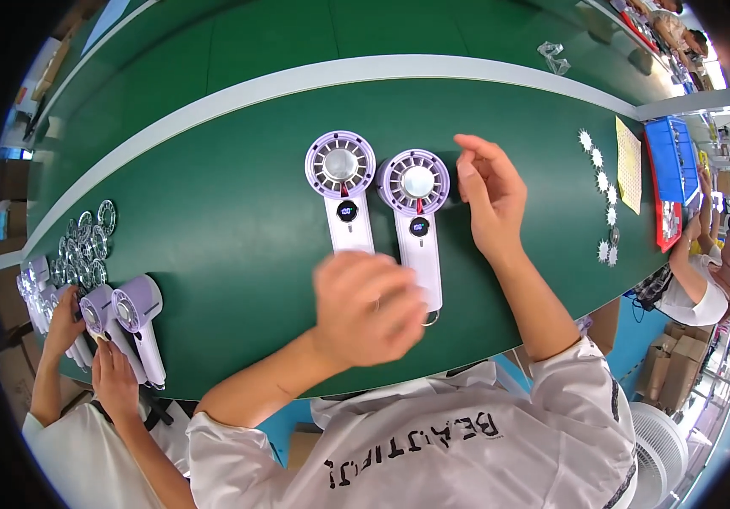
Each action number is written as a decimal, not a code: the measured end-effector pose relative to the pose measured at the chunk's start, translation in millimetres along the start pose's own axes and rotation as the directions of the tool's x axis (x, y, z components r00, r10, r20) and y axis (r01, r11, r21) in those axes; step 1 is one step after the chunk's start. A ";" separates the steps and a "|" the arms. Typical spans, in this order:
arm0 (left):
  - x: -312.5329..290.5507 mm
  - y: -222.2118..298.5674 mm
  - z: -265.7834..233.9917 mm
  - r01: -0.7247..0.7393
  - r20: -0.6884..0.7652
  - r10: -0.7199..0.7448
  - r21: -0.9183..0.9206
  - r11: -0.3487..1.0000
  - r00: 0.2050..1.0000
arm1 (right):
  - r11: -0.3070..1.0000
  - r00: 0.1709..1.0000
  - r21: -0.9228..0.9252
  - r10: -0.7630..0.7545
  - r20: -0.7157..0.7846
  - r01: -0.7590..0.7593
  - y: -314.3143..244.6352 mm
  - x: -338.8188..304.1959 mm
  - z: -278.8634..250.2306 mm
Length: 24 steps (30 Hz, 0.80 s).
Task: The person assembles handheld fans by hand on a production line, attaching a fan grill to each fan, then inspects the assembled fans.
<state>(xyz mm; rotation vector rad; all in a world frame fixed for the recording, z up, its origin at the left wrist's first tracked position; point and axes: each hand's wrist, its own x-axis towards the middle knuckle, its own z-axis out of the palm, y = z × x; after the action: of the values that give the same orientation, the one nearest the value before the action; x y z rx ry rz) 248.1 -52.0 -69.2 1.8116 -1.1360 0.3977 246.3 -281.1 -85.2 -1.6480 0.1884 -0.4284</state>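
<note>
Two handheld fans lie face up side by side on the green table. Both have round lilac heads, silver centres, small lit displays and white handles. My left hand is smeared by motion over the handle of the left fan, hiding its lower end, and whether it grips anything cannot be made out. The right fan shows nearly whole, with a loop at the bottom of its handle. Beside its head, to the right, my right hand is apart from it, open and empty with loosely bent fingers.
A co-worker's hands handle lilac fans at the far left, near a pile of clear ring-shaped parts. White star-shaped pieces, a yellow sheet and a blue bin lie on the right. A pale ledge borders the table's far side.
</note>
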 end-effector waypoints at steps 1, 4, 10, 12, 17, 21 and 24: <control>-0.5 -10.7 -1.6 0.040 -0.182 -0.047 -0.047 0.998 0.982 | 1.000 1.000 0.003 -0.001 -0.004 0.001 1.8 0.2 -4.0; 22.0 -51.6 -18.3 0.024 -0.376 -0.032 -0.027 0.999 0.926 | 0.997 0.997 0.072 -0.025 0.078 0.019 -3.8 2.2 -8.4; 28.7 -71.2 -19.3 0.362 -0.036 -0.379 -0.226 0.904 0.924 | 0.921 0.930 -0.208 -0.278 0.242 0.329 -7.2 1.3 -6.8; 26.8 -72.3 -15.7 0.369 -0.043 -0.393 -0.261 0.892 0.919 | 0.927 0.929 -0.166 -0.299 0.217 0.337 -5.1 -1.9 -2.0; 23.2 -73.3 -15.6 0.397 -0.046 -0.422 -0.261 0.880 0.906 | 0.934 0.936 -0.182 -0.264 0.232 0.308 -4.7 -5.8 4.0; 24.6 -72.5 -17.0 0.348 -0.023 -0.362 -0.230 0.909 0.932 | 0.921 0.938 -0.219 -0.280 0.205 0.322 -8.3 -5.4 8.1; 25.9 -70.1 -18.4 0.354 -0.039 -0.376 -0.252 0.900 0.926 | 0.929 0.940 -0.213 -0.255 0.228 0.304 -9.5 -6.1 8.0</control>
<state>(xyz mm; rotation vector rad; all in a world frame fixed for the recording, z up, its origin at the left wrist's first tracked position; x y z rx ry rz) 323.4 -40.6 -80.0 1.7244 -0.7247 0.1081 242.6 -270.2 -77.4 -1.9604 -0.1530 -0.4681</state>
